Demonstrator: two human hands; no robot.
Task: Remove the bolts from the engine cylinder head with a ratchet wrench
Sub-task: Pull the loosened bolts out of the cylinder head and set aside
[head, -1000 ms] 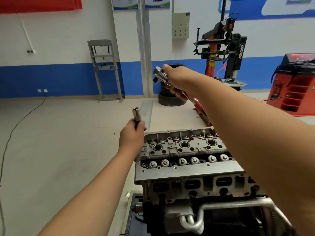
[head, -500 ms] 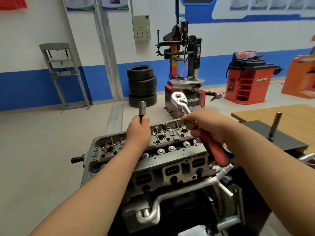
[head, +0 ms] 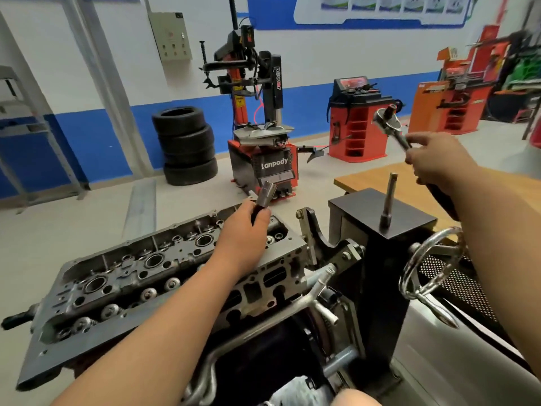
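The grey engine cylinder head (head: pixel 140 276) lies on its stand at the lower left, with bolts and valve wells showing along its top. My left hand (head: pixel 244 230) hovers over the head's right end and grips a long metal socket (head: pixel 265 194) that points up and away. My right hand (head: pixel 433 159) is raised at the right, above the wooden table, and holds the ratchet wrench (head: pixel 390 124) by its shaft, its chrome head up and to the left. The wrench's handle is mostly hidden behind my hand and forearm.
An extension bar (head: pixel 388 200) stands upright on the black stand box (head: pixel 409 218). A chrome handwheel (head: pixel 424 265) sits at its right. A wooden table (head: pixel 377 177) lies behind. Farther back stand a tyre changer (head: pixel 260 127), stacked tyres (head: pixel 187 145) and red machines (head: pixel 357 118).
My view has swung right, so the cylinder head now lies lower left. My right hand carried the wrench from over the head out to the right. My left hand still grips the socket, now tilted.
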